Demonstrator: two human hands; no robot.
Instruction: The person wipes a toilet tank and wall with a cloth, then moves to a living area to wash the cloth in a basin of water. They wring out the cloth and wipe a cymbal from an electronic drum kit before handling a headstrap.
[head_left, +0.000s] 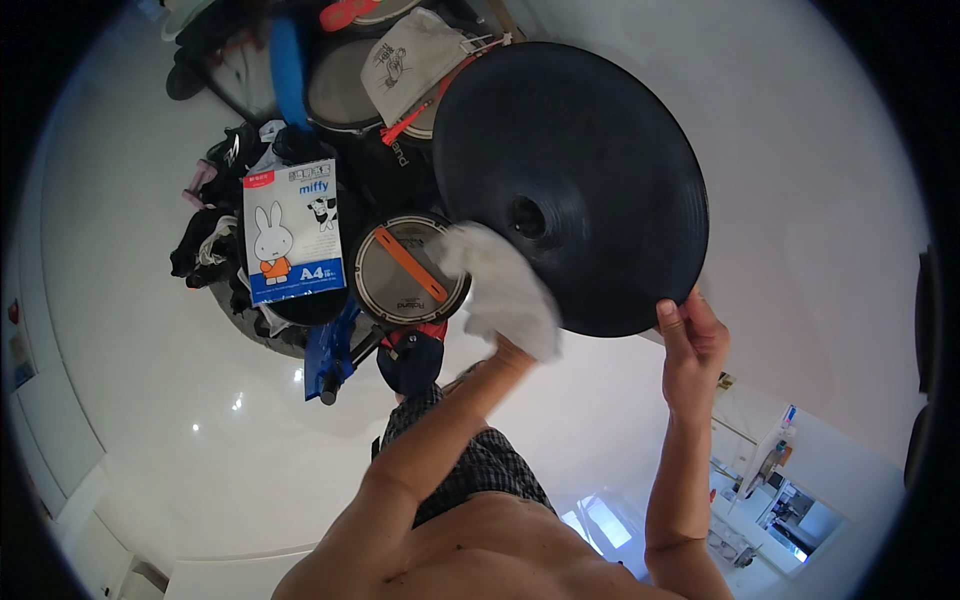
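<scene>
A large black rubber electronic cymbal pad (607, 150) fills the upper right of the head view, its broad face towards me. My right hand (694, 337) pinches its lower right rim, thumb on the face. A white cloth (510, 292) covers my left hand (517, 351), so only the wrist shows and the fingers are hidden. The cloth, blurred, lies against or just over the pad's lower left edge, near the central hole. Beside the cloth is a round drum pad (371, 281) with an orange strip (410, 264) lying across it.
Left of the drum pad lies a printed A4 packet (292, 232) on a black pad. Beyond are a canvas drawstring bag (412, 64), more drum pads (337, 86) and a blue curved object (287, 75). Shoes (206, 244) and a pink dumbbell (198, 184) sit at the left.
</scene>
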